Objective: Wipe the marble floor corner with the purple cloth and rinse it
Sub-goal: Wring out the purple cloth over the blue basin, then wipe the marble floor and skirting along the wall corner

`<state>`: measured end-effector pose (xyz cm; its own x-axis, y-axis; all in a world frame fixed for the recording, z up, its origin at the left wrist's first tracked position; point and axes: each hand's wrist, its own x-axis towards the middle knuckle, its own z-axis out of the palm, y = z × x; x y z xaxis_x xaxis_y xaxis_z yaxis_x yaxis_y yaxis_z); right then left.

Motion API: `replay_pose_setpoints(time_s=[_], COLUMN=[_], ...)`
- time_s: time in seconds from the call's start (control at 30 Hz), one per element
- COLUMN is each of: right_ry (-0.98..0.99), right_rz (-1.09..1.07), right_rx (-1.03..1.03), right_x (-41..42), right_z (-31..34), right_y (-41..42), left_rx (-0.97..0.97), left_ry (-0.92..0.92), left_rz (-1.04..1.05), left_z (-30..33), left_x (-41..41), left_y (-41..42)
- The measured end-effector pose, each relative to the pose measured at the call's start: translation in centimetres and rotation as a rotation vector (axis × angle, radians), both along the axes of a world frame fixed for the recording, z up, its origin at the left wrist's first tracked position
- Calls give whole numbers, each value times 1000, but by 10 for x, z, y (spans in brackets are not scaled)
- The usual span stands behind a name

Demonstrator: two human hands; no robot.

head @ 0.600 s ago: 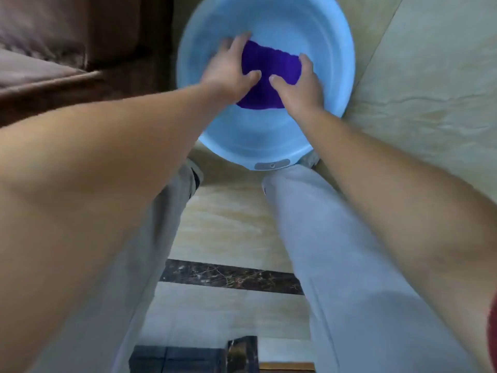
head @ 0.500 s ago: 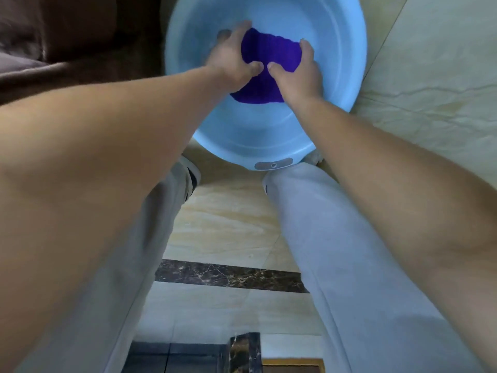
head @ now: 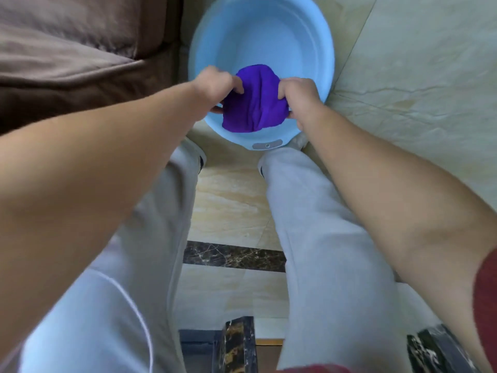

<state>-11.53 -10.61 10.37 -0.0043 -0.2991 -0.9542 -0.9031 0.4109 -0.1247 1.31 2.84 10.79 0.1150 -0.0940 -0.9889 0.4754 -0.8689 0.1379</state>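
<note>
The left hand (head: 215,86) and the right hand (head: 298,96) are each clamped on one side of the purple cloth (head: 255,103), bunching it between them over the near part of the blue basin (head: 326,53). Half a second ago the hands pressed the cloth low in the middle of the basin; now it sits nearer the person, by the near rim, its lower edge hanging loose. The basin's far half now shows bare and pale blue; whether water stands in it cannot be told. It rests on the marble floor (head: 416,76), just beside a brown sofa (head: 67,49) on the left. Grey trouser legs (head: 317,224) straddle a dark marble strip (head: 234,256). The hands are blurred, and the basin's far rim is cut off at the top.
</note>
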Motion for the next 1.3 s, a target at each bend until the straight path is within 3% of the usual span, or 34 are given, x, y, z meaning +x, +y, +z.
replay_pose_setpoints(time_s=[0.23, 0.37, 0.57, 0.67, 0.8, 1.0, 1.13, 1.23, 1.3], right_ry=[23, -86, -426, -586, -753, -794, -751, -691, -643], right_rz=[-167, -229, -268, -254, -71, 135, 104, 102, 149], right_rx=[-118, -155, 38, 237, 391, 237, 301, 282, 266], right_x=[36, 51, 69, 73, 92, 147, 196, 228, 250], right_z=[159, 250, 369, 403, 443, 468, 463, 458, 455], right_y=[-4, 6, 42, 68, 111, 212, 316, 400, 461], left_rx=[-91, -169, -330, -442, -560, -551, -700, -772, -715], left_ry=[-24, -58, -101, -90, -148, -469, -390, -366, -401], left_rz=[178, 250, 493, 687, 985, 1271, 1533, 1510, 1521], left_z=[183, 280, 392, 436, 468, 473, 466, 463, 461], left_x=[24, 38, 45, 34, 31, 47, 58, 69, 84], left_y=[1, 15, 46, 70, 125, 243, 328, 383, 438])
